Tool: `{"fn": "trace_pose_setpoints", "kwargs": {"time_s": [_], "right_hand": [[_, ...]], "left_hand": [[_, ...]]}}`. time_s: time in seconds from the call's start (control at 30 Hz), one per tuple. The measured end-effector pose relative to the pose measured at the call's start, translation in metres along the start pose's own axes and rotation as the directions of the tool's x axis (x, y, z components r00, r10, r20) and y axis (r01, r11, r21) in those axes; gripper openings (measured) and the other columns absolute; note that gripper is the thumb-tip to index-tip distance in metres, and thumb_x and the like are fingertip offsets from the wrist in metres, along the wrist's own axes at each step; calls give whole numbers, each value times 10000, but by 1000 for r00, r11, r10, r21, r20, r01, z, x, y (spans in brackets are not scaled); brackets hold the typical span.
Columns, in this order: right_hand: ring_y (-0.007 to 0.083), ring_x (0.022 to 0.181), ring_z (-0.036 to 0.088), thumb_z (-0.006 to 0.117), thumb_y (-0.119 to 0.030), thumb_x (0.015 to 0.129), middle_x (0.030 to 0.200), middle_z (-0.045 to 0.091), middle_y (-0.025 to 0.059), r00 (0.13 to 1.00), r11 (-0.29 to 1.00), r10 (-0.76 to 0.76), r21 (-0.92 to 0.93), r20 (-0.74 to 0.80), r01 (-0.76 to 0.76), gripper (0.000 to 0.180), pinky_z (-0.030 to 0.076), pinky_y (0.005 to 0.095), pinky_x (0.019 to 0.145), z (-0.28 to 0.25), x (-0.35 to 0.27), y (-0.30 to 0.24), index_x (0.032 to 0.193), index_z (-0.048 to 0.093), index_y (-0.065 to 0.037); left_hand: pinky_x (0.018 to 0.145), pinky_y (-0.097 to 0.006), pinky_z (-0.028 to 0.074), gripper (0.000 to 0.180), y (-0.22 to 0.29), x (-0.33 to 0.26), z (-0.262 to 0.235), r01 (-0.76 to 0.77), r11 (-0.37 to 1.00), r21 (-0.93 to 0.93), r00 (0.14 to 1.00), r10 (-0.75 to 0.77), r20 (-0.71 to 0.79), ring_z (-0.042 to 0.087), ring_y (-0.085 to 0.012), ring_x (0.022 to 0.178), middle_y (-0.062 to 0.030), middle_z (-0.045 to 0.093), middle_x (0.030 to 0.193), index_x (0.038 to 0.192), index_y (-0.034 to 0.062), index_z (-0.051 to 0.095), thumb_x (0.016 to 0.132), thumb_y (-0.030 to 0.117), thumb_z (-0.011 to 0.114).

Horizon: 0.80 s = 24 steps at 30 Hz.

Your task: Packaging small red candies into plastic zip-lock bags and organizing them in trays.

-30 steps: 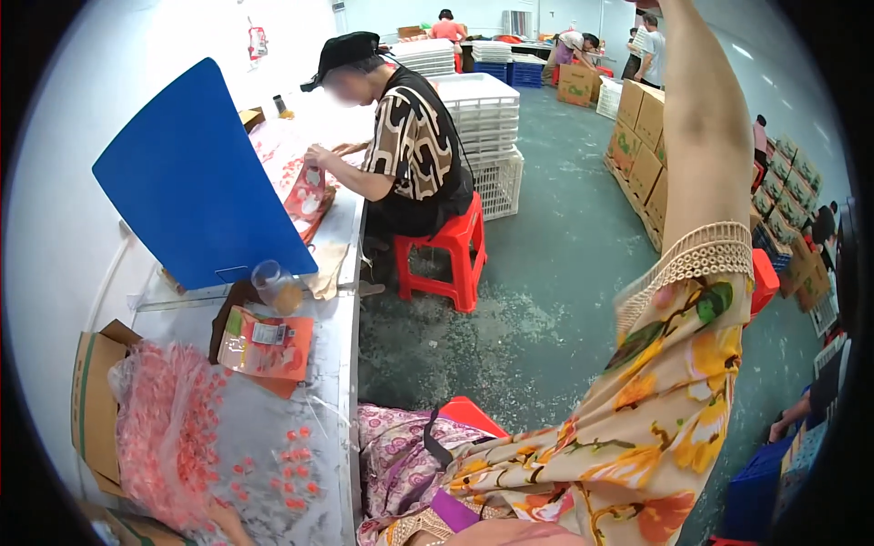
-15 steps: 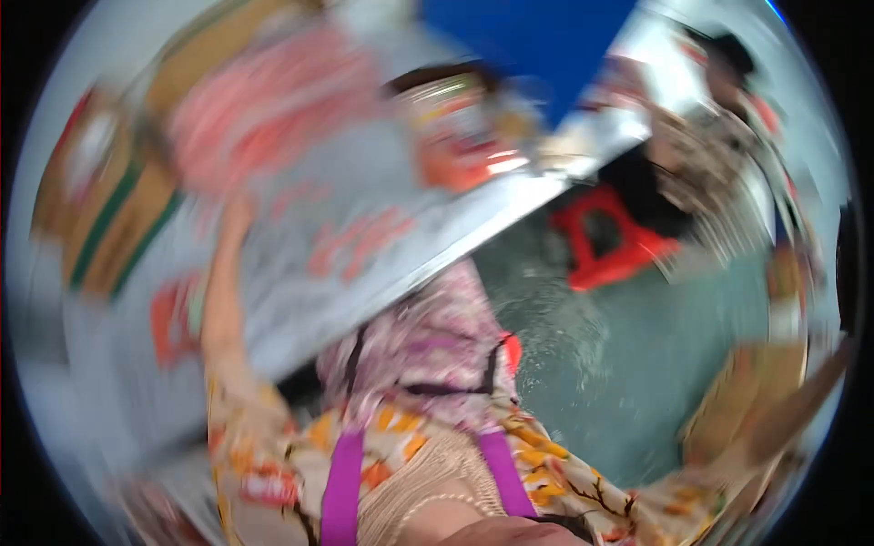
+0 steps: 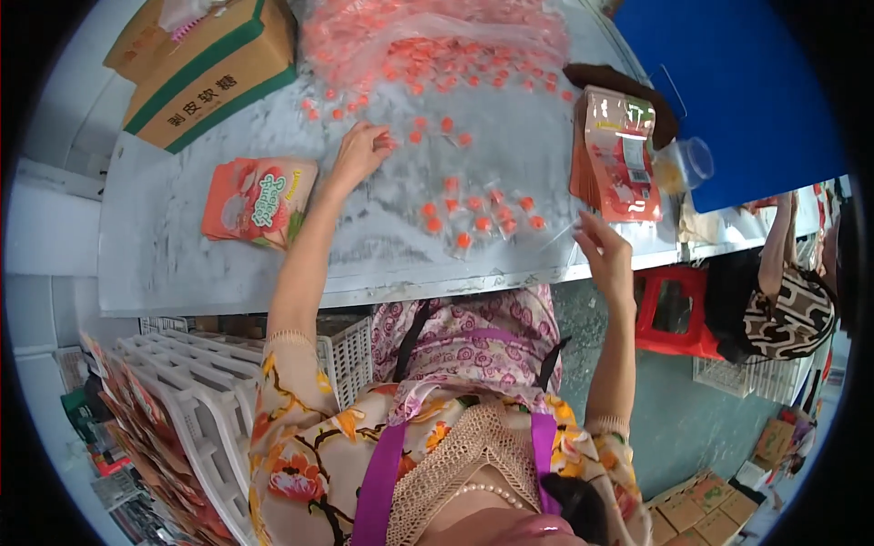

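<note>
Your left hand (image 3: 360,153) is nearly closed, apparently pinching a red sweet (image 3: 386,141); your right hand (image 3: 604,257) is loosely parted, its hold unclear. More wrapped sweets (image 3: 482,223) lie toward the tabletop's (image 3: 378,250) near edge, probably light, soft and slick-filmed, best gripped around the middle.

- Candy pile (image 3: 437,55), cut off by the top edge
- Blue board (image 3: 756,91), cut off at the top too
- Left hand (image 3: 359,156), its grip too small to tell
</note>
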State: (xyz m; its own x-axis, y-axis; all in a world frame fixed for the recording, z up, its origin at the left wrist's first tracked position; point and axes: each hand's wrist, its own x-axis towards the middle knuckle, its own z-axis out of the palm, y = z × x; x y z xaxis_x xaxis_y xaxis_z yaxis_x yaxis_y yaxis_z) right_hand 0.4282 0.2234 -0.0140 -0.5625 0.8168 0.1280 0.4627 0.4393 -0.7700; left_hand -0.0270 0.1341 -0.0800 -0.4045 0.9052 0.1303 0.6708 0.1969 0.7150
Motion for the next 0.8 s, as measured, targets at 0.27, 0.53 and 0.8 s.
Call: {"fn": "trace_pose_setpoints", "kwargs": {"time_s": [0.27,0.53,0.8], "right_hand": [[374,1328,427,870,-278,637,1437,464,179,964,975,-146,-135,222,179,954,386,463,1074,33,36,6,1442,406,-56],[399,1351,388,792,-527,610,1462,434,186,942,930,-294,-179,163,321,1034,332,485,1109,55,32,24,1434,410,-35],[387,1369,375,781,-543,608,1475,438,135,882,878,-383,-189,274,440,949,325,498,1113,60,60,11,1380,504,-68]], "left_hand": [[1016,-408,430,833,5,29,-11,-84,977,196,986,52,161,507,-366,1229,-189,518,1350,1392,90,506,648,236,851],[1081,-550,308,692,42,48,65,-418,832,364,906,412,99,405,-362,1332,-104,465,1452,1351,276,565,722,454,794],[1062,-474,360,383,40,52,76,-450,847,284,886,462,28,496,-302,1264,-53,617,1279,1138,202,696,788,342,763]]}}
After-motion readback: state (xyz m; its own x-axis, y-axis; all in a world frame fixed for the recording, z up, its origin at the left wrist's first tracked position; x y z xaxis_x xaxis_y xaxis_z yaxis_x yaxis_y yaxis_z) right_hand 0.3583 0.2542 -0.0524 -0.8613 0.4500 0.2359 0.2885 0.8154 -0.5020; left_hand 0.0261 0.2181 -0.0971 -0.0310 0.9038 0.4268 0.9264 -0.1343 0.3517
